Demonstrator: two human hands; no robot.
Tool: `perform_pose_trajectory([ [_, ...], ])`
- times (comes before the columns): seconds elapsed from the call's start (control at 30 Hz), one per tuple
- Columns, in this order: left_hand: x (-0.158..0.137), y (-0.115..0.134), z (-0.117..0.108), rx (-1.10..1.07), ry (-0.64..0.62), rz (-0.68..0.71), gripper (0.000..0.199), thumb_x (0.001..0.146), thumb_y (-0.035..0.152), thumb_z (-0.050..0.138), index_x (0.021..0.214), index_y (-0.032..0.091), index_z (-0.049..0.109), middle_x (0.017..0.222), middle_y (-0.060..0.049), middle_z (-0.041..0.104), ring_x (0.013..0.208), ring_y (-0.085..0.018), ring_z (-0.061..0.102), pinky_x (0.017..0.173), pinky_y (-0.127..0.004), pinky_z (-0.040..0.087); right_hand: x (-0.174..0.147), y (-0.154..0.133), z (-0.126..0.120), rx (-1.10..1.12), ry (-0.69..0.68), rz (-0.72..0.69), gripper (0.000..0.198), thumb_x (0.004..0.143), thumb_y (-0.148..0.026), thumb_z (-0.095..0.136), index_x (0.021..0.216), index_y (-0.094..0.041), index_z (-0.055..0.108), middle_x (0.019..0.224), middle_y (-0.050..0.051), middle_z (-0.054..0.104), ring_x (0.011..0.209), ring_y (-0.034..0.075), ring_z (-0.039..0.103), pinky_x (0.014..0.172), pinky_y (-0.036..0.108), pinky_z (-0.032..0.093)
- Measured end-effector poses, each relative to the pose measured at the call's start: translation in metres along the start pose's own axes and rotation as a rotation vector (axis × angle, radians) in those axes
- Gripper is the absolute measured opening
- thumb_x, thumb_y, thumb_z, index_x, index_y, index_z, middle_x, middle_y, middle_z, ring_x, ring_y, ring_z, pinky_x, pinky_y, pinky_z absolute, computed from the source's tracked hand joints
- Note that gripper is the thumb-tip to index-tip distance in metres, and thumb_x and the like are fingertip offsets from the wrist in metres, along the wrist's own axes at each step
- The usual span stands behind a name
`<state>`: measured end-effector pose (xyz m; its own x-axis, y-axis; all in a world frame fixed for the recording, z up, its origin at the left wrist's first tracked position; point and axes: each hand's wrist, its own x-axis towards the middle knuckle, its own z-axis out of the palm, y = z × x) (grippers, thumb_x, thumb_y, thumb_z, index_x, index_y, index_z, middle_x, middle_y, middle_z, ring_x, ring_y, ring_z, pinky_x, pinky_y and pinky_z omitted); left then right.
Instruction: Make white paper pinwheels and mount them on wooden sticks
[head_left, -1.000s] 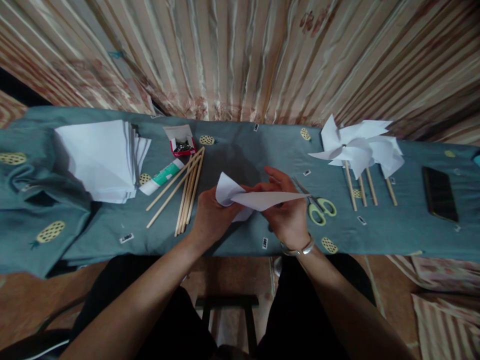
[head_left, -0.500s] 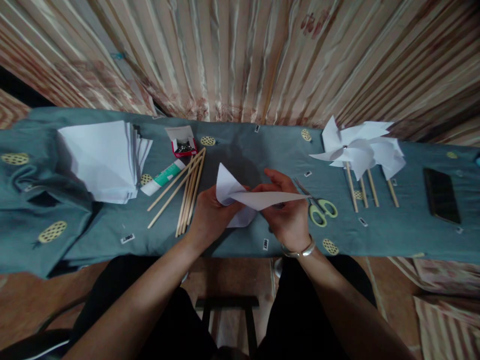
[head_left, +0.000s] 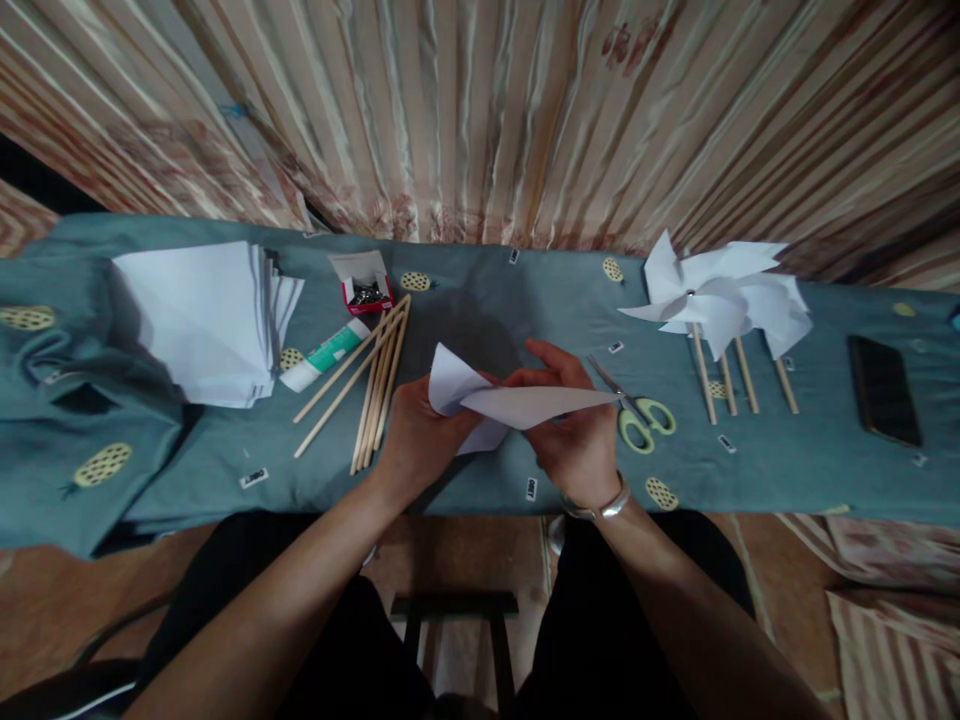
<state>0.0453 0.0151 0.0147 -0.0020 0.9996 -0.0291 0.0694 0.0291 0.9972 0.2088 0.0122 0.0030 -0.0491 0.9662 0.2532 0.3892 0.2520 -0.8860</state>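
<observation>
A white paper pinwheel [head_left: 536,401], its blades curled toward the middle, is held up over the near middle of the cloth. My left hand [head_left: 420,432] is closed on its left side, thumb over the folds. On the other side my right hand [head_left: 581,440] grips it from behind, index finger stretched out; some of its fingertips are hidden by a blade. Just right of that hand lie scissors [head_left: 636,407] with light green handles, blades apart. Left of my left hand are several wooden sticks [head_left: 373,400].
A small red box [head_left: 367,290] of metal pins stands open behind the sticks, beside a green-and-white glue tube [head_left: 326,357]. Stacked white paper [head_left: 195,320] lies at left. Finished pinwheels [head_left: 712,290] on sticks and a dark phone [head_left: 885,390] lie at right on the blue-green tablecloth [head_left: 465,500].
The upright left blade of the pinwheel has dipped slightly lower, and less of the paper shows beneath. Both hands keep their hold almost in place.
</observation>
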Motion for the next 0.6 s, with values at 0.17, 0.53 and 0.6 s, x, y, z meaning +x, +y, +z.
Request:
perform_pose_trajectory([
  [0.17, -0.0002, 0.0004, -0.0002, 0.018, -0.011, -0.004, 0.011, 0.071, 0.019, 0.072, 0.081, 0.018, 0.076, 0.081, -0.002, 0.079, 0.076, -0.018, 0.074, 0.070, -0.024, 0.058, 0.0009, -0.0036, -0.0012, -0.038, 0.007, 0.010, 0.049, 0.079, -0.020, 0.068, 0.125, -0.025, 0.054, 0.093, -0.001, 0.077, 0.091, 0.020, 0.072, 0.080, 0.036, 0.057],
  [0.53, -0.0001, -0.0005, -0.0008, 0.041, -0.046, 0.009, 0.016, 0.070, 0.010, 0.068, 0.083, 0.017, 0.075, 0.079, -0.001, 0.078, 0.072, -0.015, 0.072, 0.066, -0.020, 0.055, 0.0016, -0.0093, -0.0019, -0.128, 0.012, 0.026, 0.046, 0.078, -0.020, 0.069, 0.122, -0.020, 0.057, 0.091, 0.000, 0.078, 0.087, 0.020, 0.073, 0.076, 0.033, 0.059],
  [0.6, -0.0005, 0.0009, -0.0009, 0.060, -0.051, -0.003, 0.017, 0.070, 0.009, 0.066, 0.082, 0.016, 0.075, 0.079, -0.001, 0.078, 0.072, -0.015, 0.072, 0.066, -0.020, 0.055, 0.0018, -0.0099, -0.0018, -0.134, 0.019, 0.026, 0.042, 0.078, -0.020, 0.068, 0.119, -0.021, 0.059, 0.091, 0.001, 0.077, 0.086, 0.020, 0.073, 0.076, 0.033, 0.059],
])
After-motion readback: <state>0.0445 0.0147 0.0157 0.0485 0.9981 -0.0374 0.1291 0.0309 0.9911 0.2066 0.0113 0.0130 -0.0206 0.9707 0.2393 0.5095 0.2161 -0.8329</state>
